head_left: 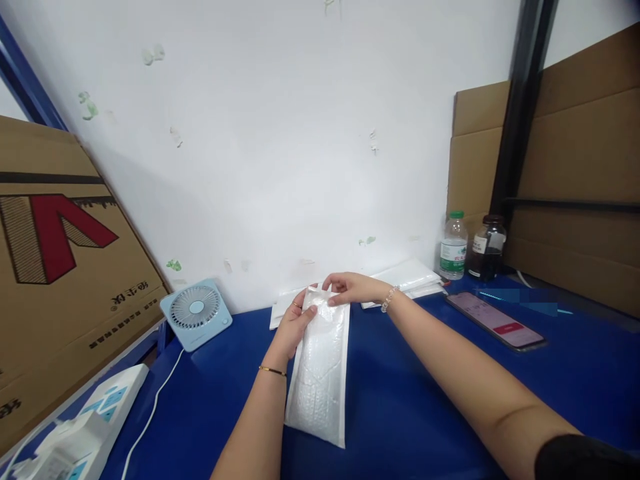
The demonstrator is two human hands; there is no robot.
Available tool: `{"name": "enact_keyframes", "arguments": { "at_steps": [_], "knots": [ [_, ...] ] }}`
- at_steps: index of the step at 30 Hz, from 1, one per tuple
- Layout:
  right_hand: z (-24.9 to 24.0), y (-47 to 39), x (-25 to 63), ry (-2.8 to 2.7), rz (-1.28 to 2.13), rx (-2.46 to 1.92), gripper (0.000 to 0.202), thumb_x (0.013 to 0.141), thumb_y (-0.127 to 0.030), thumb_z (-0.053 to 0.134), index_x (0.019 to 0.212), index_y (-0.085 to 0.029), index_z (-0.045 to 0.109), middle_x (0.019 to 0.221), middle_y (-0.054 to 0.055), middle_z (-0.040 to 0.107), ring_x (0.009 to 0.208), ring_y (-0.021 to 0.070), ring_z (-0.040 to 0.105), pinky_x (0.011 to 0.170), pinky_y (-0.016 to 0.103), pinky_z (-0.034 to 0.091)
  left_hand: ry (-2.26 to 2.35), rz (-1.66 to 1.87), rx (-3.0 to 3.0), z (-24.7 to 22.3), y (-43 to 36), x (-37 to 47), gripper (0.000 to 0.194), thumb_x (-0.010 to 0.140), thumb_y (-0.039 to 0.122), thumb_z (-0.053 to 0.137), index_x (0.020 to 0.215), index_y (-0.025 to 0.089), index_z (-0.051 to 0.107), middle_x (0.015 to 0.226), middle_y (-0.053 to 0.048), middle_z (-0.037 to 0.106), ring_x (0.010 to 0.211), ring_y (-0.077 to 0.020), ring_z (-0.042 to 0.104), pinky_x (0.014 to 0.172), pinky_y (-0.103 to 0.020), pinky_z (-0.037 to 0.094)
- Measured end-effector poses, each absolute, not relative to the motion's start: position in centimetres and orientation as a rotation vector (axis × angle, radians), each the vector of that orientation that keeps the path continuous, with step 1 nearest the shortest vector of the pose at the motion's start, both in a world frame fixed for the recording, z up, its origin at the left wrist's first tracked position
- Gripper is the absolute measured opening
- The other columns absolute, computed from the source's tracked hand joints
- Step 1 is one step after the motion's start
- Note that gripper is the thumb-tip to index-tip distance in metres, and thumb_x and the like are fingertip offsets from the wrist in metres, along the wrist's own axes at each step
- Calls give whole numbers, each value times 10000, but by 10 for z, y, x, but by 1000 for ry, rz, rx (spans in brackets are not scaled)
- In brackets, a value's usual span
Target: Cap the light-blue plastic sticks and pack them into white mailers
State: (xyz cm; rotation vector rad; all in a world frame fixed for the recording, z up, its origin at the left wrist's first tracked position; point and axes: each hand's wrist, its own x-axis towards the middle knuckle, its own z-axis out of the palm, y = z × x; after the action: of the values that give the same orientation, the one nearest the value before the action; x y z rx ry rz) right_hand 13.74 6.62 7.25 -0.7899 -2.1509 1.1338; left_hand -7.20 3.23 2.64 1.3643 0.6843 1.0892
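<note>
A white bubble mailer (323, 373) is held upright over the blue table, its long side pointing toward me. My left hand (294, 323) grips its upper left edge, thumb on the front face. At the top right corner, my right hand (350, 290) pinches the mailer's upper edge between thumb and fingers. Whatever the mailer may contain is hidden. Behind my hands, more white mailers lie against the wall, one stack (407, 280) to the right and another (277, 313) partly covered by my left hand.
A light blue fan (197, 313) stands at the left, its white cable running forward. Nearer is a power strip (113, 400) with plugs. A phone (495, 321) lies at the right, before a water bottle (453, 250) and a dark-liquid jar (487, 252). Cardboard (55, 280) flanks the table.
</note>
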Motion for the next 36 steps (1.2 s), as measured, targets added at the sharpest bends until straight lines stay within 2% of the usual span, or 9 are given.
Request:
{"name": "enact_keyframes", "arguments": {
  "at_steps": [4,8,11,14,18,24,29,33,36],
  "knots": [
    [78,63,142,-2201,1013,-782,267,655,-374,718,729,-135,624,609,-43,499,574,92,445,537,215,326,714,882,1446,27,27,-83,804,730,445,682,1415,252,308,1158,-92,624,957,-233,619,865,-369,464],
    [81,68,157,-1804,893,-787,236,675,-349,687,766,-146,607,684,-22,563,636,118,514,594,231,384,900,566,1691,27,37,-109,597,635,401,752,1149,137,602,1041,-93,670,914,-249,616,821,-347,472],
    [81,73,166,-1734,778,-779,172,717,-305,641,809,-165,604,738,-4,611,694,144,559,649,261,429,1326,985,1856,27,47,-122,387,740,425,626,1011,150,661,920,-52,685,847,-224,607,799,-344,469],
    [71,82,163,-1863,430,-777,72,731,-163,578,748,-181,645,899,37,659,890,192,578,803,323,443,1807,1494,2017,26,53,-124,251,797,288,532,975,221,696,1005,-49,658,971,-249,548,906,-404,419],
    [33,107,148,-1908,25,-966,307,764,-36,445,756,-198,705,1069,58,645,1007,188,578,903,329,430,2083,1453,2295,6,61,-122,427,756,73,449,1042,270,697,1170,-58,578,1095,-259,483,980,-423,389],
    [-13,135,147,-2176,117,-1222,573,686,28,452,1181,-206,621,1295,61,564,1173,194,531,1027,318,369,2008,824,2381,-36,88,-124,582,736,39,428,1294,174,525,1349,-121,471,1320,-252,331,1087,-413,310],
    [17,130,201,-1998,-94,-1609,604,735,-43,463,1322,-189,476,1418,94,422,1287,221,393,1050,348,322,2055,786,2365,-34,85,-118,572,807,359,514,1364,264,421,1470,-84,323,1402,-312,98,1097,-563,164],
    [25,118,268,-1504,-126,-2195,598,780,-374,548,1303,-108,435,1244,233,520,1183,352,456,943,497,353,2017,776,2359,-32,79,-113,607,825,433,499,1391,256,370,1486,-103,286,1403,-313,82,1093,-557,149],
    [16,110,300,-1404,44,-2339,580,753,-425,567,1235,-111,489,1138,212,585,1107,356,510,923,503,341,1971,768,2358,-34,78,-111,655,821,472,502,1411,250,326,1494,-122,262,1404,-323,66,1086,-571,134]
  ]
}}
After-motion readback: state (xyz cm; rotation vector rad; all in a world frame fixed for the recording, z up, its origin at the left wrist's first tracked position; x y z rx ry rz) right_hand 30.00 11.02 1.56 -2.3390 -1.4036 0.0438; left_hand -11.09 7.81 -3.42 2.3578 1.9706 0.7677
